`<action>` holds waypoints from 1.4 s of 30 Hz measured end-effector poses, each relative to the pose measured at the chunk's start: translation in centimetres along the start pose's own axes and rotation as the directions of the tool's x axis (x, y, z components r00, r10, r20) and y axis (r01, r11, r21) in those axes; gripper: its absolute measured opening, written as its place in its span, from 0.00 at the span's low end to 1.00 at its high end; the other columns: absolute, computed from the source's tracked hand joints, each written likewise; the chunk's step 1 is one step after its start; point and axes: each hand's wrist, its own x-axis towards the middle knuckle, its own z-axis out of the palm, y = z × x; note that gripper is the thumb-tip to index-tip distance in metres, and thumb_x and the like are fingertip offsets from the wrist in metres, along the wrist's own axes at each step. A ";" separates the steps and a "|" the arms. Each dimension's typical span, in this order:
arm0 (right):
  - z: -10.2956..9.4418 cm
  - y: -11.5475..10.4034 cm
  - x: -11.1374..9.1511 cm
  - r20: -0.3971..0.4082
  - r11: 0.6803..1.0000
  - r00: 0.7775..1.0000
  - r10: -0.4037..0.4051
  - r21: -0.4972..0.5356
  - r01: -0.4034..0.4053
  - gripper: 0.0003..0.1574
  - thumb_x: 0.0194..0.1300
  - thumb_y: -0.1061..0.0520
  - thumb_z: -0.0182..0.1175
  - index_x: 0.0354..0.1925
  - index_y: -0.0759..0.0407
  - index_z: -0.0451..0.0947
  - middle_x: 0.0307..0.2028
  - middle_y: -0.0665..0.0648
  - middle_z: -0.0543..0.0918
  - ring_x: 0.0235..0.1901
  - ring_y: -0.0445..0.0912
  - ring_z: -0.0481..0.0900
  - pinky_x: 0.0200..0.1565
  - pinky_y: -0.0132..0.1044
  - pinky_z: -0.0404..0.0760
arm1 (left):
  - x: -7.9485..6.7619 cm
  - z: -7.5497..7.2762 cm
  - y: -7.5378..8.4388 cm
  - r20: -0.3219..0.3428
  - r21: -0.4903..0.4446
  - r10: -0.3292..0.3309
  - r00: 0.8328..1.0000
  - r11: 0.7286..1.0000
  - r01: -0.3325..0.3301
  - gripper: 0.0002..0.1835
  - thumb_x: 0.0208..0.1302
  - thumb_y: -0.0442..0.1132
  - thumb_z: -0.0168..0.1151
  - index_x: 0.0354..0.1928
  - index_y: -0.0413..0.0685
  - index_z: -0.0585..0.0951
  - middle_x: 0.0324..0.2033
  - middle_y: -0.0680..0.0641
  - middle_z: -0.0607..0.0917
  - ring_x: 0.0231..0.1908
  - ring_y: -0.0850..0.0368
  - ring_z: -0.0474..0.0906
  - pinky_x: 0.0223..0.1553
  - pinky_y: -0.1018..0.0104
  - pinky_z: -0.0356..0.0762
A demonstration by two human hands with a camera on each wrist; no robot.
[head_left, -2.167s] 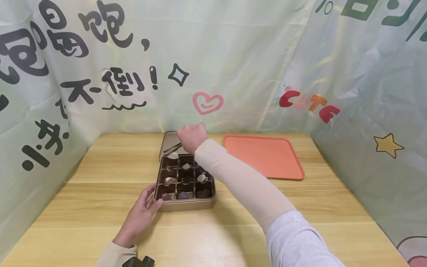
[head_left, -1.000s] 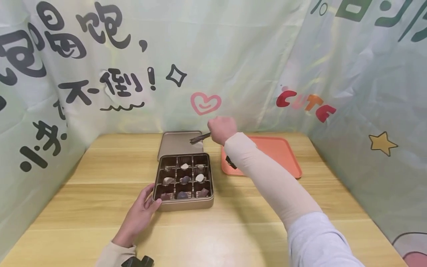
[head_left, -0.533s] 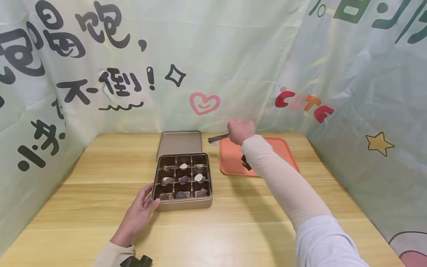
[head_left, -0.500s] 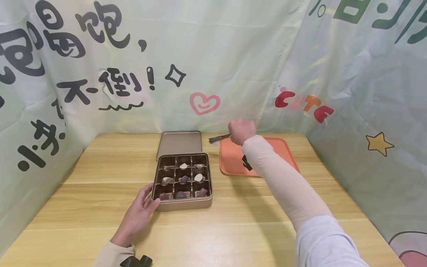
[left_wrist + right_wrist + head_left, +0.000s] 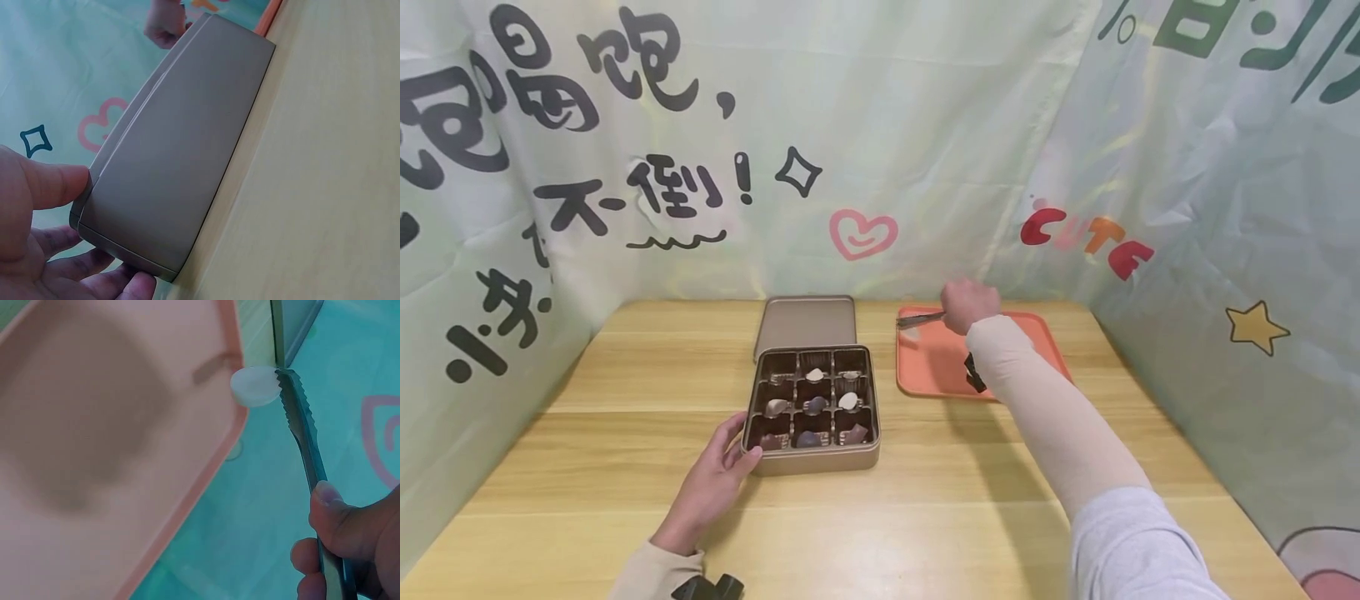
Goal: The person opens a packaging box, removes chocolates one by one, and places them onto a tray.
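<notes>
My right hand (image 5: 972, 305) holds metal tongs (image 5: 301, 419) with serrated tips over the back left of an orange tray (image 5: 925, 379). At the tong tips is a smooth, rounded white piece (image 5: 253, 386). My left hand (image 5: 707, 492) grips the front left corner of a brown tin box (image 5: 820, 461), thumb at the rim and fingers around the corner in the left wrist view. Its dark insert is divided into several compartments. White, pale and purplish stone-like pieces lie in most of them; the back left compartment shows no piece.
The box's flat brown lid (image 5: 808, 321) lies directly behind it, left of the tray. A printed cloth (image 5: 925, 125) hangs along the back and sides of the wooden table (image 5: 887, 542). A black wrist device (image 5: 707, 587) sits on the left sleeve.
My right hand has carried the white piece in the tongs from the back of the box rightward to over the tray, and lowered slightly at the end. The left hand has stayed at the box.
</notes>
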 end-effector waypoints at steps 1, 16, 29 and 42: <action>0.2 0.2 0.0 0.007 1.000 1.000 0.006 0.011 -0.006 0.11 0.63 0.58 0.63 0.23 0.51 0.80 0.18 0.50 0.79 0.21 0.47 0.78 0.27 0.48 0.80 | 0.0 0.0 0.0 0.000 0.001 -0.003 1.000 1.000 0.003 0.34 0.73 0.36 0.52 0.74 0.43 0.50 0.74 0.34 0.47 0.70 0.37 0.52 0.68 0.50 0.54; 2.0 2.1 0.2 0.017 0.997 0.998 0.060 0.039 -0.061 0.04 0.63 0.55 0.64 0.32 0.53 0.84 0.21 0.50 0.81 0.24 0.49 0.79 0.29 0.52 0.81 | 0.1 0.1 -0.2 0.005 -0.006 -0.009 1.000 1.000 0.009 0.33 0.73 0.37 0.52 0.74 0.44 0.51 0.74 0.36 0.46 0.70 0.38 0.51 0.68 0.53 0.54; 2.9 2.8 0.1 -0.002 0.997 0.998 0.063 0.038 -0.063 0.08 0.61 0.52 0.67 0.35 0.55 0.85 0.23 0.52 0.83 0.25 0.49 0.81 0.31 0.54 0.83 | 0.0 0.0 0.0 0.007 0.001 -0.010 1.000 1.000 0.010 0.33 0.73 0.36 0.52 0.74 0.44 0.50 0.74 0.35 0.47 0.70 0.37 0.51 0.69 0.53 0.53; 3.3 3.2 0.0 -0.006 0.997 0.999 0.053 0.051 -0.053 0.10 0.61 0.51 0.68 0.36 0.56 0.86 0.28 0.54 0.85 0.26 0.48 0.82 0.29 0.51 0.84 | 0.1 -0.2 0.0 0.012 -0.004 -0.007 1.000 1.000 0.007 0.33 0.74 0.38 0.51 0.75 0.45 0.50 0.74 0.36 0.47 0.70 0.38 0.51 0.68 0.52 0.54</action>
